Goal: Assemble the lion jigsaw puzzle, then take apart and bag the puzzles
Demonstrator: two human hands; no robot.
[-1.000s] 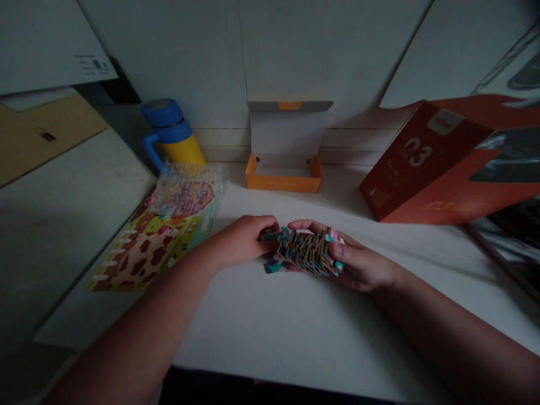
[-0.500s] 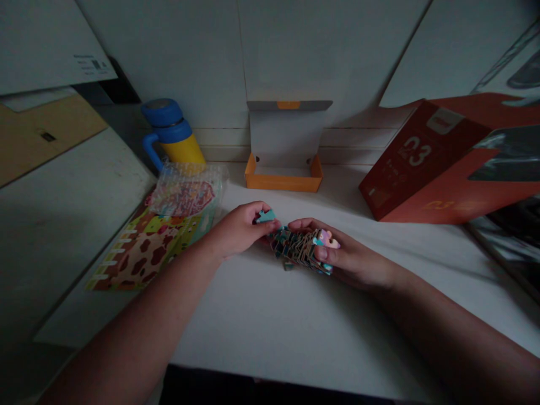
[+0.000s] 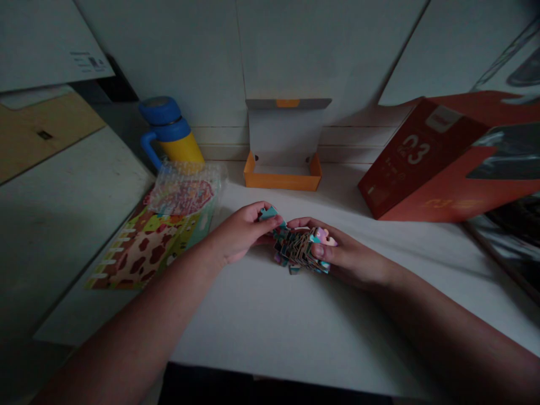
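Observation:
A thick stack of jigsaw puzzle pieces (image 3: 300, 248) lies on its side between my hands, just over the white table (image 3: 261, 326). My right hand (image 3: 341, 250) is closed around the stack's right end, its thumb on a pink and teal piece. At the left end, my left hand (image 3: 244, 228) is closed on a teal puzzle piece (image 3: 269, 213), thumb on top. The left hand's lower fingers are partly hidden beside the stack. One piece (image 3: 294, 270) sticks out below the stack; whether it touches the table I cannot tell.
An open orange box (image 3: 282, 181) stands at the back. Left of it are a blue and yellow bottle (image 3: 181, 143), bubble wrap (image 3: 185, 188) and a cow picture sheet (image 3: 143, 253). A large red box (image 3: 422, 163) stands at the right.
The teal piece in my left hand has tilted and shifted slightly right, closer to the stack. The stack's left end has fanned a little. My right hand keeps its grip.

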